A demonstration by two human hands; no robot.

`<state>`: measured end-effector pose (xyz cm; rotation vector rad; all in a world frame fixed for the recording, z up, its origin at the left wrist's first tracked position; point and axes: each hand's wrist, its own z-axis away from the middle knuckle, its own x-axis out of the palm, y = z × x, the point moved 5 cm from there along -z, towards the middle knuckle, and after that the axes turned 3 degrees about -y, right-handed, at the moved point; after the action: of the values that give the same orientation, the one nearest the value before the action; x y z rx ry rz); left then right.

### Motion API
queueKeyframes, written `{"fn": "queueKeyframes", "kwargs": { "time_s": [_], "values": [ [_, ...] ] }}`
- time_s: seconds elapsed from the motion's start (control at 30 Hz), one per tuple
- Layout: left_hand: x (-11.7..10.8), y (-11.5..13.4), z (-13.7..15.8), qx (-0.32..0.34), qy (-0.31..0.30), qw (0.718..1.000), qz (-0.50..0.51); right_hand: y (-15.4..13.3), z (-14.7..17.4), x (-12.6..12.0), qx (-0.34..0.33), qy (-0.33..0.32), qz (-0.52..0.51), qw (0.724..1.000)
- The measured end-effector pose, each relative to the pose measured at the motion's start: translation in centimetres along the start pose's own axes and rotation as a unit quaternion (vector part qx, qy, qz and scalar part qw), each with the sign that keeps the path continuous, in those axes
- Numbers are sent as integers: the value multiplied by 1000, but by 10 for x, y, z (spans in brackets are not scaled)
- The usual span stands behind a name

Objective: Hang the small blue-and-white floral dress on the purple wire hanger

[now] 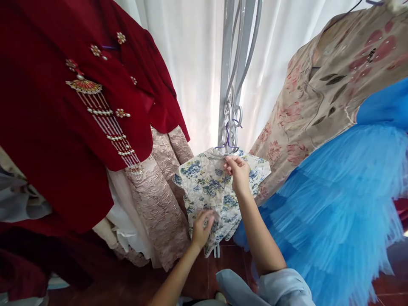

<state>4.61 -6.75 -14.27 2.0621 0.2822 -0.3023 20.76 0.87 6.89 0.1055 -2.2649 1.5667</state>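
Observation:
A white sleeveless blouse with blue and green flowers (204,187) hangs from a purple hanger (227,142) in front of me. My right hand (238,172) is at its neckline, with thumb and fingertips pinched on the top of the front opening. Lower down, my left hand (203,227) is in front of the blouse's lower front, slightly blurred. Its fingers are loosely bent, with thumb and fingers apart, and no held thing shows in it.
A red jacket with beaded ornaments (134,114) and pink brocade clothing (159,204) hang at left. At right are a beige floral dress (293,123) and a blue ruffled tulle dress (334,191). Behind stand a grey metal rack (225,63) and white curtain (194,55).

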Motion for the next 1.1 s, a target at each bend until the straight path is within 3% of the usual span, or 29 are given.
{"fn": "queueKeyframes", "kwargs": {
  "time_s": [0.07,0.13,0.23,0.3,0.4,0.53,0.67,0.73,0.83,0.97,1.1],
  "values": [
    [-29,52,-49,87,77,993,-16,0,5,-2,-18,4,8,1000],
    [-48,112,-102,192,88,977,-43,-2,10,-2,-35,0,19,999],
    [-50,182,-173,274,-12,957,-92,-7,13,-1,-53,-9,28,998],
    [-36,203,-204,275,-128,943,-136,-8,13,-3,-63,-9,33,997],
    [-17,208,-223,262,-214,920,-197,-4,12,-9,-62,-12,52,997],
    [-12,206,-223,243,-201,918,-239,5,11,-14,-54,-25,60,996],
    [-14,208,-220,221,-226,909,-272,5,7,-15,-58,-29,59,996],
    [-13,212,-221,244,-225,901,-280,3,0,-15,-50,-41,58,996],
    [-16,220,-224,288,-165,904,-271,13,-9,-18,-19,-62,47,997],
    [-21,224,-230,299,-103,910,-270,67,15,-43,52,-43,114,991],
    [-20,216,-228,304,-114,904,-277,141,89,-79,137,-8,162,977]
  ]
}}
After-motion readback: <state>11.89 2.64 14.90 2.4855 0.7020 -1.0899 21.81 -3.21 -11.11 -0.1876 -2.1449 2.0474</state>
